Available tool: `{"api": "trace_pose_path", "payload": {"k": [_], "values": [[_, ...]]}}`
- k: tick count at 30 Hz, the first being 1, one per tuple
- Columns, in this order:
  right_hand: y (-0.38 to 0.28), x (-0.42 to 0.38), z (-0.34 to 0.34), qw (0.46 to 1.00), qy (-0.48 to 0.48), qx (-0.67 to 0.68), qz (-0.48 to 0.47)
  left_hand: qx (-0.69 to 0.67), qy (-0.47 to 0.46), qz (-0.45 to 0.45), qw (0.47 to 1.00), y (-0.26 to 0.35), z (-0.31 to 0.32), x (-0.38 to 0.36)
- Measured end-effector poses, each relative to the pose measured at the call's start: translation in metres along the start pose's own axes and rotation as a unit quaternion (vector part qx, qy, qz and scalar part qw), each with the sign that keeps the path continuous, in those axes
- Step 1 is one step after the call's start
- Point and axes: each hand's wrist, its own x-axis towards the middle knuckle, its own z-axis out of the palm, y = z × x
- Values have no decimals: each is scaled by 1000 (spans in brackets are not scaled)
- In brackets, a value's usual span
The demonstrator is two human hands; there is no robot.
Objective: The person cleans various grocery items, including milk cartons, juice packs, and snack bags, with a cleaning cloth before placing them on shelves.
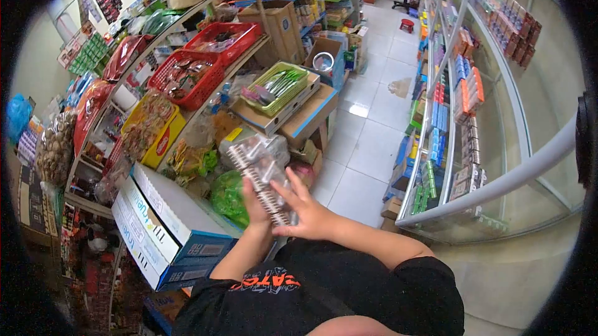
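A long clear plastic package with rows of small brown-and-white items (260, 177) is held in front of my chest, tilted up and to the left. My left hand (255, 202) grips its lower left side. Against its right side lies my right hand (300, 205), with the fingers spread over the plastic. Just beyond the package sits a cloudy plastic bag, and a green bag (229, 198) is close to my left hand.
At lower left stands a white and blue carton (163, 227). Red baskets (185, 75), a yellow basket (152, 125) and a green basket (274, 89) hold packets. Glass shelving (498, 149) lines the right, beside a tiled aisle (367, 105) with a red stool (406, 26).
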Motion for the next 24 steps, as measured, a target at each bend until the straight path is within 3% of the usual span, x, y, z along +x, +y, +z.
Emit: {"api": "trace_pose_path", "payload": {"k": [3,6,10,11,13,16,17,18,20,24], "values": [[24,7,5,995,55,-30,-78,77,-28,84,993,-8,5,-4],[22,8,-3,992,67,-81,-65,155,-8,97,983,-3,13,-6],[39,24,-10,987,159,32,23,327,-49,164,929,-26,-2,-23],[46,29,-13,978,180,102,38,415,-71,186,888,-22,3,-29],[57,33,-17,942,213,238,105,418,-102,187,883,-23,6,-29],[59,28,-12,944,193,233,135,420,-93,177,885,-21,3,-11],[49,23,-9,956,161,222,107,442,-50,158,882,-23,-2,2],[47,18,-3,975,116,161,100,410,-44,198,889,-20,-5,17],[34,12,2,979,41,172,105,287,13,173,942,-3,-5,36],[8,8,-10,987,-23,135,82,296,39,264,917,15,-6,55]]}}
